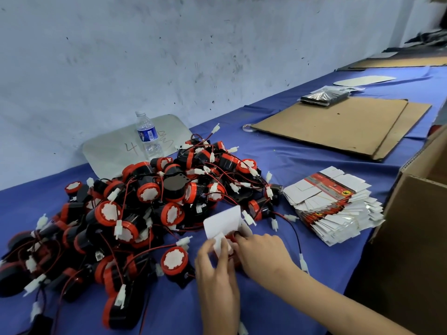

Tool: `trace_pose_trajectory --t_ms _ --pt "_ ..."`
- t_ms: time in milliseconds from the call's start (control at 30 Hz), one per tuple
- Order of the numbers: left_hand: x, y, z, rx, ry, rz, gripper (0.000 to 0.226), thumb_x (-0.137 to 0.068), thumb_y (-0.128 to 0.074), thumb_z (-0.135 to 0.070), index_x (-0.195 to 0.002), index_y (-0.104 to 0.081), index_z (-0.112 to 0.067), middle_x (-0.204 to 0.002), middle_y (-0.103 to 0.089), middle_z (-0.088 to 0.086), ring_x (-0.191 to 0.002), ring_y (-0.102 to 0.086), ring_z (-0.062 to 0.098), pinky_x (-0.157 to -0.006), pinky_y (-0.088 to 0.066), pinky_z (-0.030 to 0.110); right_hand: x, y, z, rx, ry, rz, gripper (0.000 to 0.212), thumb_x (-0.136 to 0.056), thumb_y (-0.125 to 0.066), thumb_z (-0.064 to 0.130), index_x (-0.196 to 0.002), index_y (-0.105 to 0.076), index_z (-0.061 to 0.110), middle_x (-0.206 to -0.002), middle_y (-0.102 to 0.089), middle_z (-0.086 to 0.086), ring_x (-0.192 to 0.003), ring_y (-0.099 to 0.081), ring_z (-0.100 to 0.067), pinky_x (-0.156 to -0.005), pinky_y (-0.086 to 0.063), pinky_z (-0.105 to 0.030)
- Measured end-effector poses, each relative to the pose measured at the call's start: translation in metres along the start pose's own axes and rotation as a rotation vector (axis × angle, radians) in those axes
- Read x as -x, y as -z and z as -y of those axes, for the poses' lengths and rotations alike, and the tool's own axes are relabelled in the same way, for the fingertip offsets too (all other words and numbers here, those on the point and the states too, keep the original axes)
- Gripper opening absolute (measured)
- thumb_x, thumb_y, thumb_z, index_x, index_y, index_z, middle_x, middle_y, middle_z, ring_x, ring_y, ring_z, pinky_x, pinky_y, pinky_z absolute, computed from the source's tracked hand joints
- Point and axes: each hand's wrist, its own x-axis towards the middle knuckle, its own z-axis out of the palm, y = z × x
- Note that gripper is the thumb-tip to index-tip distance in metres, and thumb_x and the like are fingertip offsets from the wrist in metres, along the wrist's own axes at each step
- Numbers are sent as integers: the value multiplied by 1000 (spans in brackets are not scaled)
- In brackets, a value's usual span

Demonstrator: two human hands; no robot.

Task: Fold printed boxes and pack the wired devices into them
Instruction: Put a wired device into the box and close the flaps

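A big heap of black-and-red wired devices with white connectors covers the blue table on the left. A stack of flat printed boxes lies to the right. In front of the heap, both hands work on one folded box with its white flaps up. My left hand grips the box's near side, thumb on a flap. My right hand pushes a device into the opening, fingers curled over it. A black-and-red wire with a white plug trails out to the right of that hand.
A large brown carton stands at the right edge. Flat cardboard sheets lie at the back right, with a dark packet and a tape roll. A water bottle stands on a grey sheet by the wall.
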Motion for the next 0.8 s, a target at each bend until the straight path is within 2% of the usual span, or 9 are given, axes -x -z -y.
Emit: trace_pose_trajectory --t_ms 100,167,233,333,433,533,600,667,800 --pt "-1 -2 -4 -2 -58 -82 32 -86 -63 -1 -118 -67 -1 -123 -59 14 -115 -48 16 -96 -42 19 2 -4 0 -60 -132 -36 25 -101 -33 26 -107 -57 20 -100 -64 -3 -81 -58 -29 -46 -12 -30" --pt "-3 -5 -4 -28 -162 -87 44 -71 -75 13 -113 -69 1 -114 -64 14 -110 -47 15 -93 -49 29 3 -5 2 -80 -187 -43 25 -101 -33 25 -102 -58 21 -97 -65 -2 -72 -49 -26 -46 -13 -29" --pt "-5 -6 -2 -33 -199 -48 60 -65 -78 16 -120 -66 -2 -114 -63 13 -109 -45 14 -93 -46 29 5 -7 5 -120 -238 -77 24 -100 -34 24 -102 -58 22 -97 -65 1 -69 -42 -23 -47 -12 -29" --pt "-4 -6 -2 -51 -184 -4 73 -66 -79 12 -132 -59 -10 -119 -61 9 -110 -43 14 -90 -53 36 4 -9 6 -189 -290 -150 25 -100 -34 24 -105 -58 25 -96 -66 2 -69 -43 -21 -47 -14 -28" --pt "-6 -3 -6 -103 -165 53 73 -64 -80 7 -131 -61 -14 -116 -61 8 -104 -50 21 -85 -54 43 8 -14 3 -317 -280 -238 27 -100 -37 27 -113 -60 32 -99 -68 6 -75 -57 -19 -53 -35 -30" --pt "-5 -2 -8 -215 -174 70 57 -64 -79 -5 -119 -69 -14 -111 -65 8 -94 -64 32 -81 -55 52 21 -22 5 -528 -201 -493 23 -89 -66 15 -106 -70 29 -102 -72 13 -80 -68 -9 -59 -52 -26" --pt "-6 0 -10 -274 -178 106 55 -56 -83 -13 -110 -73 -19 -109 -67 7 -91 -67 34 -77 -56 53 28 -31 5 -640 -133 -683 25 -79 -76 6 -98 -73 22 -108 -69 14 -83 -65 2 -58 -53 -21" --pt "-9 -1 -10 -301 -170 161 65 -45 -91 -18 -107 -74 -22 -107 -67 4 -91 -67 31 -74 -58 48 30 -36 1 -738 -137 -781 24 -78 -74 9 -96 -67 24 -109 -59 17 -87 -57 9 -62 -49 -14" --pt "-9 -3 -12 -318 -157 158 75 -36 -95 -24 -107 -74 -13 -104 -67 4 -89 -67 30 -73 -59 47 25 -39 -5 -936 -251 -690 35 -81 -76 13 -104 -62 35 -100 -59 19 -94 -58 2 -76 -48 -14"
